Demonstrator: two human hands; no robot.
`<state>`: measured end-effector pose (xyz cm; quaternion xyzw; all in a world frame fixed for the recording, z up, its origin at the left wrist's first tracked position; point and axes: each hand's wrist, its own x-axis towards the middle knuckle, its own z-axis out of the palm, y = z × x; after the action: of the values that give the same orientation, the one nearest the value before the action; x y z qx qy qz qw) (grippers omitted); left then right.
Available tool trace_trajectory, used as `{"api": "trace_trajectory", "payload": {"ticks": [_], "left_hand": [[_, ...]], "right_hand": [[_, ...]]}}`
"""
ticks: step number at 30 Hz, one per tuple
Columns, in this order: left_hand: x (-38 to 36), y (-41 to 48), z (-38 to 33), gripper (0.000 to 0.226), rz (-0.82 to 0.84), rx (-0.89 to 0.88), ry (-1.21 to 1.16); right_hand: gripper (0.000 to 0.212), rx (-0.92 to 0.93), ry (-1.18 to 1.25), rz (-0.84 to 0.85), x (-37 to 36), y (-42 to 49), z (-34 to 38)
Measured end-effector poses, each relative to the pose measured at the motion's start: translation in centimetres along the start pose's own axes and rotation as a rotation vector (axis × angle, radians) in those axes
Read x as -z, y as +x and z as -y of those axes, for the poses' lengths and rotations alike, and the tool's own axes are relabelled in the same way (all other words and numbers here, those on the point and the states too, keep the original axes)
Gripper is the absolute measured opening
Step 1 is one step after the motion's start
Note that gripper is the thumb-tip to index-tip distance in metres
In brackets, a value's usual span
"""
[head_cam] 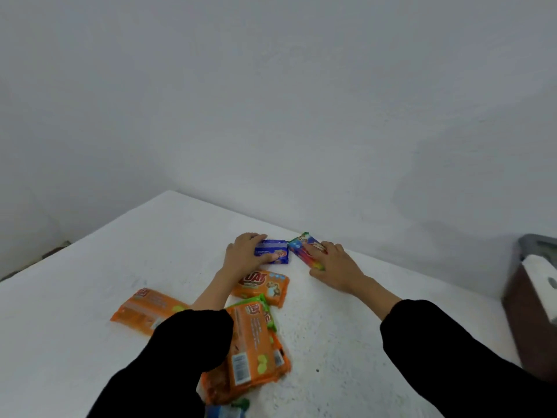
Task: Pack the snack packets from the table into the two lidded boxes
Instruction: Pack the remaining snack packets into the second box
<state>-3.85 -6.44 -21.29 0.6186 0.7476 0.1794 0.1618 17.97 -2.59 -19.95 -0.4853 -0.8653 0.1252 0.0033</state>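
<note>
Left hand (245, 251): fingers and thumb clasp the blue packet (272, 251) near the table's (90, 297) far edge.
Right hand (334, 263): fingers laid over the striped packet (303, 248) beside it; grasp unclear.
Orange packets (253, 342): glossy, heaped nearer.

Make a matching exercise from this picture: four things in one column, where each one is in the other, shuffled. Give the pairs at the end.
Things
1. blue packet
2. striped packet
3. paper roll
4. leftmost orange packet

Places
A. at the far right edge of the view, beside the table
B. under the right hand, near the table's far edge
C. gripped by the left hand
D. lying on the table with no hand on it, beside the left sleeve

Pairs: 1-C, 2-B, 3-A, 4-D
</note>
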Motion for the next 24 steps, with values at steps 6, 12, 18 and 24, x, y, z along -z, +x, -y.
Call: {"api": "trace_trajectory", "payload": {"ticks": [6, 12, 18, 24], "left_hand": [[0.2, 0.3, 0.4, 0.066, 0.070, -0.099, 0.049], [0.3, -1.0, -0.9, 0.064, -0.189, -0.070, 0.058], [3.0, -3.2, -5.5, 0.062, -0.398, -0.120, -0.094], [4.4, -7.1, -13.2, 0.064, -0.432, -0.162, -0.236]], "right_hand": [[0.066, -0.048, -0.002, 0.081, 0.8, 1.2, 0.7], [0.066, -0.113, 0.067, 0.037, 1.8, 0.7, 1.6], [0.070, -0.144, 0.149, -0.079, 4.9, -2.7, 1.1], [0.068, -0.149, 0.198, -0.265, 10.5, -9.2, -0.4]]}}
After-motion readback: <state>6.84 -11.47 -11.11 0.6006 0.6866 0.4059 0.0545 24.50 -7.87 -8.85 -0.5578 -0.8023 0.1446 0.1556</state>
